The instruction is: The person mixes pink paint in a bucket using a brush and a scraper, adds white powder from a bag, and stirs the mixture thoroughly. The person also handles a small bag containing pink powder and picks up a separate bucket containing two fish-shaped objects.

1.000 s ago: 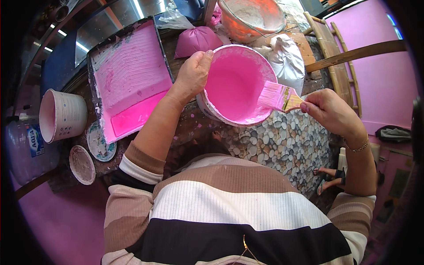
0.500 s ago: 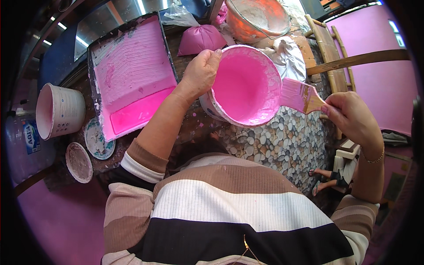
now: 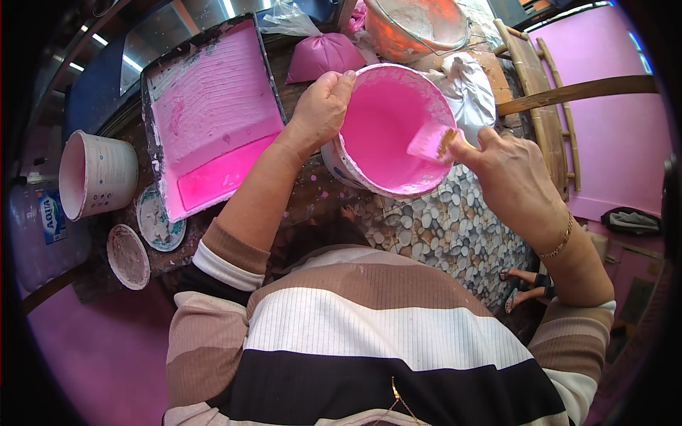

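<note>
My left hand point(image 3: 323, 106) grips the rim of a white bucket point(image 3: 343, 165), its thumb over the edge. Pink paint point(image 3: 380, 131) coats the inside and lies in the bottom. The bucket is tilted towards me. In my right hand point(image 3: 508, 167) is a paintbrush point(image 3: 430, 142), held by its handle, most of which the fingers hide. Its pink-coated bristles are over the bucket's opening, near the right inner wall; whether they touch it I cannot tell. Left of the bucket lies a black-edged paint tray point(image 3: 227, 117) with pink paint pooled at its near end.
A tied pink bag point(image 3: 325, 57), an orange bucket point(image 3: 412, 28) and a white cloth sack point(image 3: 467, 99) sit behind. At left stand a white tub point(image 3: 106, 174), two lids point(image 3: 128, 257) and a large water bottle point(image 3: 46, 227). Bamboo furniture point(image 3: 529, 99) is at right. Another person's feet point(image 3: 515, 291) show at lower right.
My right hand has moved left with the paintbrush, bringing the bristles from the bucket's outer right rim to over its opening. The left hand still holds the bucket, which has shifted slightly.
</note>
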`<state>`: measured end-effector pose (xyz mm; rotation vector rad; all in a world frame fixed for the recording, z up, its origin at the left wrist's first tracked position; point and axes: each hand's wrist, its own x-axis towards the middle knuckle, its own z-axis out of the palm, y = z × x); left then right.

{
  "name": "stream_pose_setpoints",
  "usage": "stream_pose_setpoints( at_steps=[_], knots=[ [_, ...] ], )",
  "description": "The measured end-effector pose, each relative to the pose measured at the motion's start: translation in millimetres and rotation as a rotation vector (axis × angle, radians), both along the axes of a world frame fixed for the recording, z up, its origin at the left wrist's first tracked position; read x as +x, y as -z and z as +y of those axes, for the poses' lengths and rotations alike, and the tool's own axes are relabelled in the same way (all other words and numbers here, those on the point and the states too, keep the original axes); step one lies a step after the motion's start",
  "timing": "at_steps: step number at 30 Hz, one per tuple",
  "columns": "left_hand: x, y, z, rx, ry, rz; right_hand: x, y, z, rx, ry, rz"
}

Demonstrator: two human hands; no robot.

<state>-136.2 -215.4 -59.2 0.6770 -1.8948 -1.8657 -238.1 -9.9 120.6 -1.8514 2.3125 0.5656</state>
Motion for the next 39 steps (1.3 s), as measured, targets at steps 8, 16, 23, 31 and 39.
stream_pose_setpoints(
  at_steps=[8,16,23,31,39],
  knots=[
    [-2.3,7.9,-2.0,0.031,-0.012,0.014,3.3,-22.6,43.4,-0.105,-0.025,0.027],
    [-0.8,6.9,0.7,-0.018,-0.031,0.025,-2.9,-58.6,32.1,-0.149,0.011,0.014],
    [-3.9,5.6,0.7,0.072,-0.013,0.008,-32.7,-53.4,-31.9,-0.058,-0.227,-0.065],
    [-1.6,7.6,2.3,0.138,-0.038,0.033,-24.7,-20.7,-97.9,0.190,-0.530,0.013],
    [-3.1,5.1,7.7,0.046,-0.076,-0.021,-49.8,0.9,-91.2,0.224,-0.332,-0.141]
  ],
)
